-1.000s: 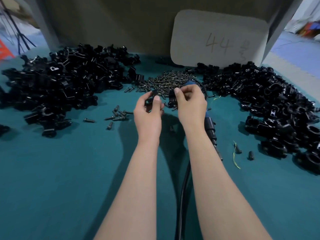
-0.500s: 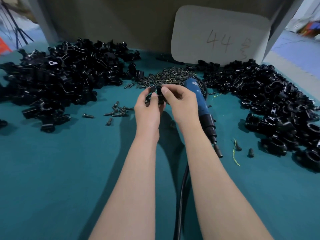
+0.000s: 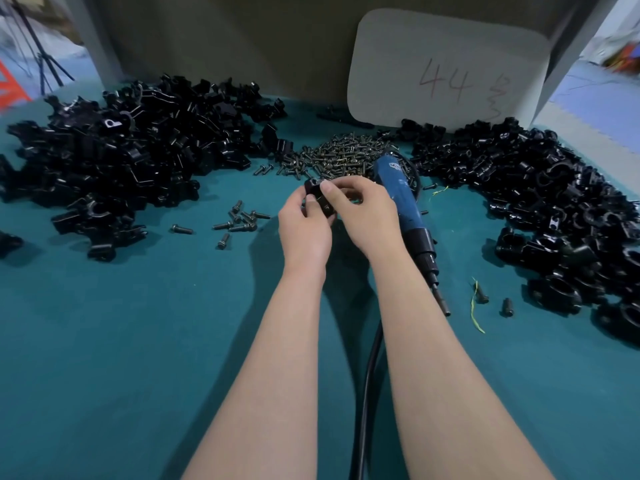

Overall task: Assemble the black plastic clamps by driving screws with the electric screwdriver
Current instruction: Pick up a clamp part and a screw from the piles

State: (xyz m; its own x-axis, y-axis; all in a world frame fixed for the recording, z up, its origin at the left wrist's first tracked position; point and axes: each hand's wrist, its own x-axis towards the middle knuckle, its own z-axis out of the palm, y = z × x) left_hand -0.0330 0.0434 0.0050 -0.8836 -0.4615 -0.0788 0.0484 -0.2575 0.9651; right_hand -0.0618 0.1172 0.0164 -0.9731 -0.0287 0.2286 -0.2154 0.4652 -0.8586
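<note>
A black clamp [image 3: 321,199] is pinched by the left hand [image 3: 304,233] and the right hand [image 3: 369,216], toward the far edge of the table [image 3: 138,341]. Its parts are probably being fitted together; next the electric screwdriver [image 3: 403,206], lying beside the right wrist, must be taken.

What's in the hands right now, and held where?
One black plastic clamp, held by both: the left hand grips its left side, the right hand pinches its top. The electric screwdriver lies unheld.
</note>
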